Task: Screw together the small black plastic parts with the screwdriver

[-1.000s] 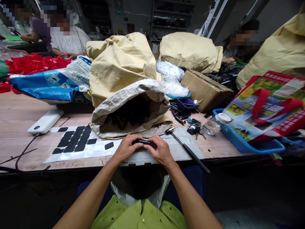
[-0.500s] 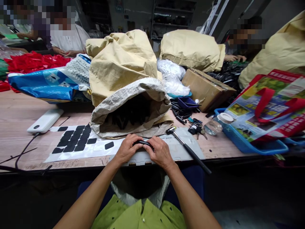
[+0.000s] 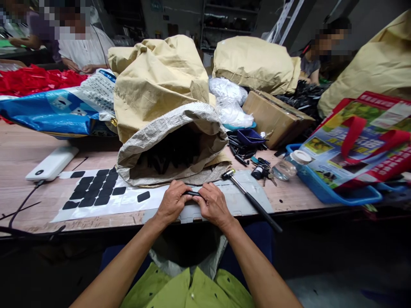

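Observation:
Between my two hands, at the table's front edge, is a slim black rod-like piece [image 3: 193, 193]; its exact kind does not show. My left hand [image 3: 173, 199] has its fingers closed on one end. The other end is pinched in my right hand [image 3: 214, 202]. Both hands are over a grey board [image 3: 242, 197]. Just beyond them, a woven sack [image 3: 171, 124] lies with its mouth toward me and dark pieces inside. A hammer [image 3: 247, 194] with a black handle lies right of my right hand. Black rounded-square stickers [image 3: 96, 186] cover a white sheet to the left.
A white power bank [image 3: 53, 162] with a cable lies at the left. To the right are keys [image 3: 261, 169], a clear jar [image 3: 285, 169] and a blue basket [image 3: 340, 194] holding a printed bag. A cardboard box [image 3: 276, 115] stands behind. Other people sit across the table.
The view has shifted slightly, so the table's things appear a little further left. Both hands still hold the black piece, which now looks straighter between them.

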Action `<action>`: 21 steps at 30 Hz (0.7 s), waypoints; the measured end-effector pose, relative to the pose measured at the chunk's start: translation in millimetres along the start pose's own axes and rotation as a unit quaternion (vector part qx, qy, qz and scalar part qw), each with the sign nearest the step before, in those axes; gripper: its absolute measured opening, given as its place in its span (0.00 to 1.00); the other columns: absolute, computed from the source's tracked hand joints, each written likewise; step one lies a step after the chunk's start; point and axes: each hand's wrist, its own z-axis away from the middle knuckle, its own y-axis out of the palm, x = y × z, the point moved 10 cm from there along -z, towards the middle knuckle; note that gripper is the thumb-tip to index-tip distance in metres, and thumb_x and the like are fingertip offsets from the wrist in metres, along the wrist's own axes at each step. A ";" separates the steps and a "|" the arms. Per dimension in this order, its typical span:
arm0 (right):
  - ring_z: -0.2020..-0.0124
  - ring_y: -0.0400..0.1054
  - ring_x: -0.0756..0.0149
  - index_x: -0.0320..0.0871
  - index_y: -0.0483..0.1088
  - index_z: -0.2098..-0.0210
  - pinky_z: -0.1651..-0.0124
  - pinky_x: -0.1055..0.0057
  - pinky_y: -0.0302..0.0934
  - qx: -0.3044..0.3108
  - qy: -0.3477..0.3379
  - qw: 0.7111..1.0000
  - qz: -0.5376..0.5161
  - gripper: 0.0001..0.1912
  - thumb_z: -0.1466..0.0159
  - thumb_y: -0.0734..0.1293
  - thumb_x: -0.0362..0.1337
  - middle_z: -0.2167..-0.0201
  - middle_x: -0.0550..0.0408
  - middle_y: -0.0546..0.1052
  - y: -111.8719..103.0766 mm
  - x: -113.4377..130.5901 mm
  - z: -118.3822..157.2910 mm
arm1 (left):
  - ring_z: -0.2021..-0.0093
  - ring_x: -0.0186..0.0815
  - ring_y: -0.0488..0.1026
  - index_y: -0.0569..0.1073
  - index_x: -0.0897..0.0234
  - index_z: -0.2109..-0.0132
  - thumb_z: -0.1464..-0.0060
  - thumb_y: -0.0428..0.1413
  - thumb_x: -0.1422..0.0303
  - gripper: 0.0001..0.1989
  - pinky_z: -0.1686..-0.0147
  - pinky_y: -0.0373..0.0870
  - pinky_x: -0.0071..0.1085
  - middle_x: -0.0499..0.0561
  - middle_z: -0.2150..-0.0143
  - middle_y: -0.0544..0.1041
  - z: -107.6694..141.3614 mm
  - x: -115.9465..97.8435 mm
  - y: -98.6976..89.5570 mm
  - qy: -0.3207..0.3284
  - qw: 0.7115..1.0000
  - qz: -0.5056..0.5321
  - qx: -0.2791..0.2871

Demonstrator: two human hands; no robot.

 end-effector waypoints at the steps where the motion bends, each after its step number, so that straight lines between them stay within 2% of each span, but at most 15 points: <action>1: 0.63 0.62 0.61 0.45 0.66 0.72 0.60 0.64 0.56 -0.002 0.003 1.000 -0.001 0.14 0.29 0.64 0.39 0.68 0.51 0.71 0.0 -0.6 -0.1 | 0.57 0.42 0.68 0.79 0.60 0.60 0.40 0.57 0.69 0.05 0.54 0.65 0.37 0.51 0.63 0.77 0.0 0.8 -1.1 -0.005 1.000 0.007 -0.002; 7: 0.62 0.65 0.61 0.46 0.70 0.64 0.59 0.66 0.58 -0.015 0.033 0.997 -0.065 0.09 0.31 0.67 0.43 0.66 0.52 0.72 -1.7 -5.4 -0.4 | 0.54 0.42 0.69 0.78 0.60 0.57 0.39 0.57 0.68 0.06 0.52 0.65 0.37 0.51 0.60 0.77 1.7 0.5 -7.4 -0.012 0.999 0.034 -0.012; 13: 0.63 0.65 0.61 0.46 0.68 0.67 0.60 0.66 0.58 -0.021 0.046 0.996 -0.076 0.11 0.34 0.70 0.44 0.67 0.53 0.72 -3.8 -7.7 -0.7 | 0.53 0.43 0.69 0.78 0.59 0.56 0.39 0.57 0.69 0.06 0.51 0.65 0.37 0.51 0.60 0.77 2.1 0.2 -9.9 -0.018 0.999 0.035 -0.019; 21: 0.65 0.64 0.63 0.45 0.67 0.69 0.61 0.67 0.56 -0.023 0.044 0.996 -0.067 0.12 0.32 0.67 0.45 0.68 0.54 0.71 -4.2 -7.0 -1.2 | 0.54 0.42 0.68 0.77 0.60 0.56 0.39 0.58 0.69 0.06 0.51 0.65 0.37 0.51 0.60 0.77 2.7 -0.8 -9.9 -0.010 0.999 0.027 -0.024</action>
